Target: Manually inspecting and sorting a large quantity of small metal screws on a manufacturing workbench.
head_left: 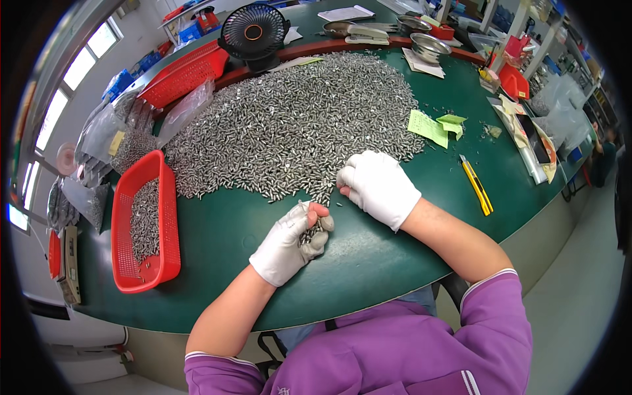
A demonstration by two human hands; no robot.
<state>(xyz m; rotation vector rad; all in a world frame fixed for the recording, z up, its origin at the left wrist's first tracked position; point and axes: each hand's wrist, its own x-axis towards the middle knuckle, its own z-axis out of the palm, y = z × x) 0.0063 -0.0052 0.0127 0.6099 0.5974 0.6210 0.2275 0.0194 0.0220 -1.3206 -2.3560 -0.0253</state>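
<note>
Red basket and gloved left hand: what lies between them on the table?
In the head view, only bare green tabletop lies between the red basket and the left hand. The pile of small metal parts sits farther back.

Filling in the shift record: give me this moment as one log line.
left hand: holds small metal parts | right hand: on edge of parts pile | red basket: partly filled | table: green

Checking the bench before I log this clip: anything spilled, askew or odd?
Nothing looks damaged. The big heap of small metal parts lies loose on the green table, not in the red basket. The left hand holds some; the right hand rests at the heap's edge.
</note>
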